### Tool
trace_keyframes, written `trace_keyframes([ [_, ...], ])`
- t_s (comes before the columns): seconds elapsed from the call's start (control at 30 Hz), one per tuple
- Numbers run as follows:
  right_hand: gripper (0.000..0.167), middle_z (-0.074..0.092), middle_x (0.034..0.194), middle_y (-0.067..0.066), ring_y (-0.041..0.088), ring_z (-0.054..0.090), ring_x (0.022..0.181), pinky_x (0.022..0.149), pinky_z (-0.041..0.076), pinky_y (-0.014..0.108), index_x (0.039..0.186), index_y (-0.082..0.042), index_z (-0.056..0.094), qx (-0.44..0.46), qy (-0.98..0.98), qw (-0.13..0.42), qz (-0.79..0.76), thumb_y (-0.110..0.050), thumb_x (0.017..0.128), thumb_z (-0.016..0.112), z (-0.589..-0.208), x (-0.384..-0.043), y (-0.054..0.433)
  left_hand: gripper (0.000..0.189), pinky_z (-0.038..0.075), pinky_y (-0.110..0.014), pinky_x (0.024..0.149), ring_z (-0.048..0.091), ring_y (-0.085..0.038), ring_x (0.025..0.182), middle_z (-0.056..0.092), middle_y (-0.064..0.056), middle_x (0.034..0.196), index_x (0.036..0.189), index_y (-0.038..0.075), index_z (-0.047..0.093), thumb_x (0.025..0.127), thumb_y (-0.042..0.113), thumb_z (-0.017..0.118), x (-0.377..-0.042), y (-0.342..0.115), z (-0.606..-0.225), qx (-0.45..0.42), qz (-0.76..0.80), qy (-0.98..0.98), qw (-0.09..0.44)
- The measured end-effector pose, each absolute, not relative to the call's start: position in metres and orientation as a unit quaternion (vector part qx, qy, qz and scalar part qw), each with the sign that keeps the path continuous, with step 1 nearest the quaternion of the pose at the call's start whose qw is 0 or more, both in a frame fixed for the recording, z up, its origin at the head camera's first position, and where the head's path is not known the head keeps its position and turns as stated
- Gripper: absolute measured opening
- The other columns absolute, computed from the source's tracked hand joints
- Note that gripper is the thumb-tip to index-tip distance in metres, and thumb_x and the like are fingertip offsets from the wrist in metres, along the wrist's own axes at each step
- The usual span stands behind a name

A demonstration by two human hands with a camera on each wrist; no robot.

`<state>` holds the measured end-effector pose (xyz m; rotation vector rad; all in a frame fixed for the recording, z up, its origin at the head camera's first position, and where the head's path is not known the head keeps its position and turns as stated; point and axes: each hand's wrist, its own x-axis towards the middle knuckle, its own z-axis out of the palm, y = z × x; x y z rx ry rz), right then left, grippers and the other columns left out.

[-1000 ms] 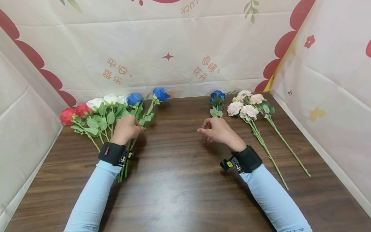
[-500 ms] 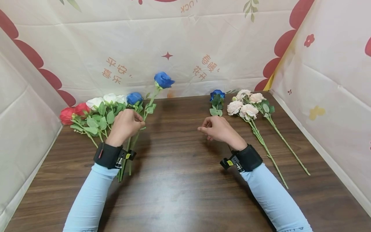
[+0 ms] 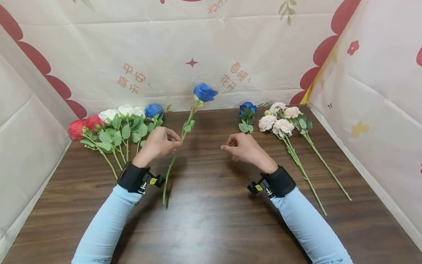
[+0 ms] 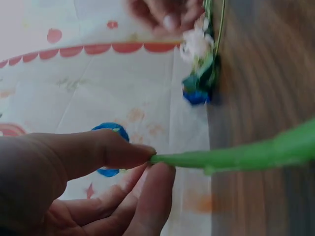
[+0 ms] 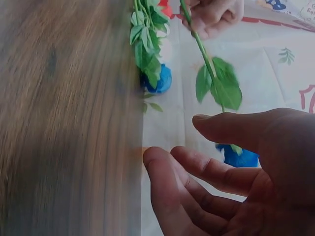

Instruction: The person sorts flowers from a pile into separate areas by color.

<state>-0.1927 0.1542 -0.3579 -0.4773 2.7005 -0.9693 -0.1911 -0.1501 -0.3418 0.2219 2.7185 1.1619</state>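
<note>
My left hand [image 3: 162, 145] pinches the green stem of a blue rose [image 3: 205, 92] between thumb and fingertips. That rose stands tilted above the table, its bloom up and to the right. In the left wrist view the stem [image 4: 236, 156] runs out from the pinch. My right hand [image 3: 245, 149] hovers over the table with relaxed fingers; the right wrist view shows a gap between thumb [image 5: 221, 129] and fingers, with nothing held. Just beyond it lies a darker blue rose [image 3: 247, 112], its lower stem hidden by the hand and arm.
At the left lie red roses [image 3: 77, 129], white roses [image 3: 108, 115] and another blue rose [image 3: 153, 110], stems toward me. Pale pink flowers [image 3: 282, 127] on long stems lie at the right. Printed cloth [image 3: 171, 47] walls the back and sides of the wooden table [image 3: 204, 220].
My left hand has lifted one blue rose off the left bunch and carried it right, toward the table's middle. The right hand has barely moved.
</note>
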Motion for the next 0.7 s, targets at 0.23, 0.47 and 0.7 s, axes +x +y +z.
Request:
trace_keyframes([
  [0.23, 0.026, 0.074, 0.088, 0.02, 0.02, 0.074, 0.068, 0.072, 0.064, 0.049, 0.108, -0.002, 0.072, -0.189, 0.871, 0.15, -0.429, -0.027, 0.102, 0.067, -0.355, -0.183, 0.134, 0.016, 0.057, -0.027, 0.063, 0.077, -0.038, 0.081, 0.078, -0.018, 0.097, 0.105, 0.003, 0.076, 0.095, 0.014, 0.07, -0.18, -0.124, -0.346, 0.102, 0.424, 0.895, 0.097],
  [0.47, 0.036, 0.074, 0.088, 0.019, 0.024, 0.075, 0.075, 0.076, 0.064, 0.052, 0.115, 0.004, 0.071, -0.191, 0.829, 0.168, -0.498, -0.029, 0.104, 0.063, -0.358, -0.173, 0.116, 0.014, 0.056, -0.028, 0.061, 0.076, -0.036, 0.076, 0.078, -0.013, 0.09, 0.102, 0.004, 0.077, 0.093, 0.012, 0.07, -0.169, -0.104, -0.349, 0.125, 0.446, 0.883, 0.07],
  [0.7, 0.03, 0.073, 0.098, 0.03, 0.018, 0.075, 0.075, 0.077, 0.065, 0.044, 0.115, 0.01, 0.068, -0.162, 0.771, 0.142, -0.6, -0.017, 0.105, 0.061, -0.364, -0.167, 0.105, 0.014, 0.062, -0.036, 0.065, 0.076, -0.023, 0.066, 0.079, -0.012, 0.088, 0.102, 0.004, 0.078, 0.093, 0.013, 0.073, -0.161, -0.091, -0.352, 0.134, 0.476, 0.868, 0.049],
])
